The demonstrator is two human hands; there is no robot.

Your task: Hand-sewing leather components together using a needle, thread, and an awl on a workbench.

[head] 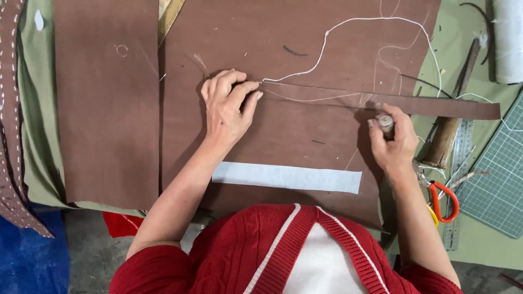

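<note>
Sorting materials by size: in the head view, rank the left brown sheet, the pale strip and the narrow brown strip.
1. Left brown sheet, clearly largest.
2. Pale strip and narrow brown strip look close in area; not ranked.

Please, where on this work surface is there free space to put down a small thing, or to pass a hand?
Free: the brown sheet left of the left hand, and the brown leather between the narrow strip and the white rectangle. Crowded: right of the right hand, with wooden tool, orange scissors, ruler and cutting mat.
</note>
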